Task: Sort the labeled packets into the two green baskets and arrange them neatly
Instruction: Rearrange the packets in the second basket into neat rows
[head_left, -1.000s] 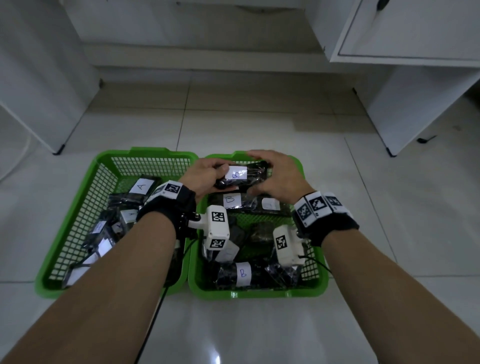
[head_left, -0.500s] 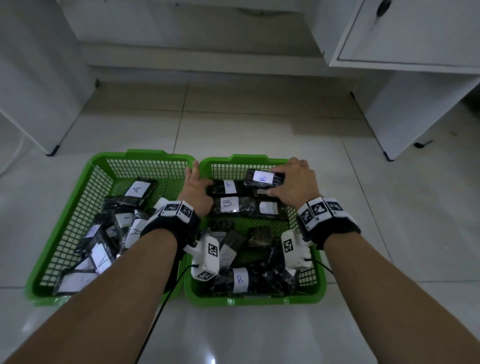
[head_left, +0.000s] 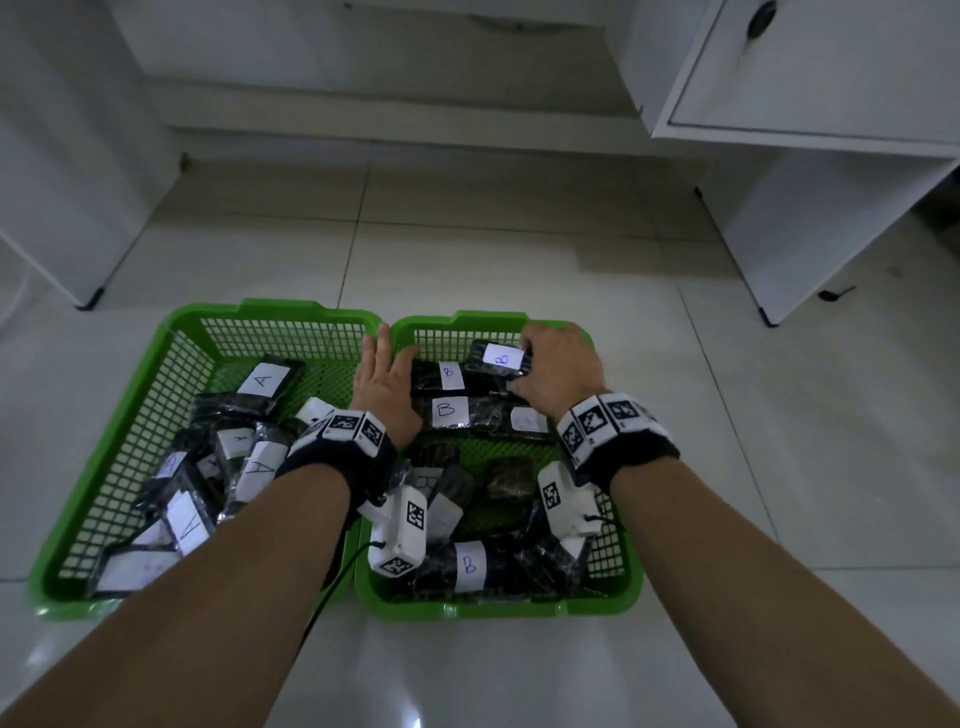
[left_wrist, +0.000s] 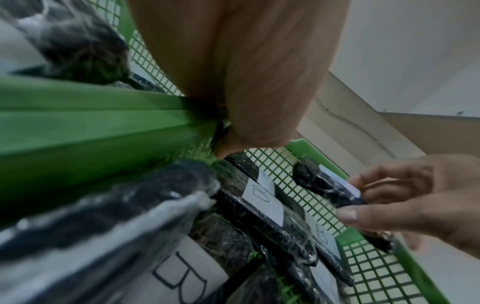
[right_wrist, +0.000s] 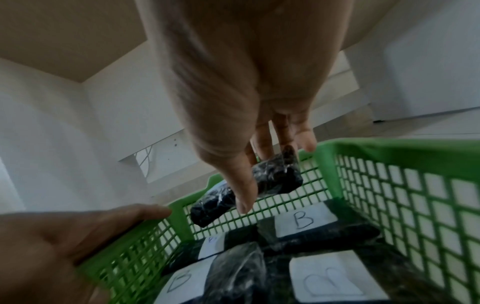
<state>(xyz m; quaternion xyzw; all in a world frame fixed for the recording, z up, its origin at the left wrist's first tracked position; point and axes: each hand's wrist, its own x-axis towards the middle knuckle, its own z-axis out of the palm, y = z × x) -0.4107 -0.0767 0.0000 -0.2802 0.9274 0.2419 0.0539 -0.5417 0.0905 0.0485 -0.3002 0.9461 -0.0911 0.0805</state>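
— What is seen, largest first, taking the right basket as the landmark?

— A white-tiled floor is seen under it, and a white cabinet stands well beyond its far right corner. The left basket is set just beside it, rims touching; dark packets marked A are piled loosely there.

— And inside the landmark basket?

— Packets marked B are laid in rows along the far end, others heaped at the near end.

— How are the hands placed?

— The left hand is laid on the landmark's left rim near the far corner, fingers straight and together, nothing held; in the left wrist view the thumb is seen at the inner wall. The right hand is held over the far right corner.

— Its fingers?

— They are curled round the held packet, pinched between thumb and fingertips, label B upward, above the rows and close to the far wall, as the right wrist view shows.
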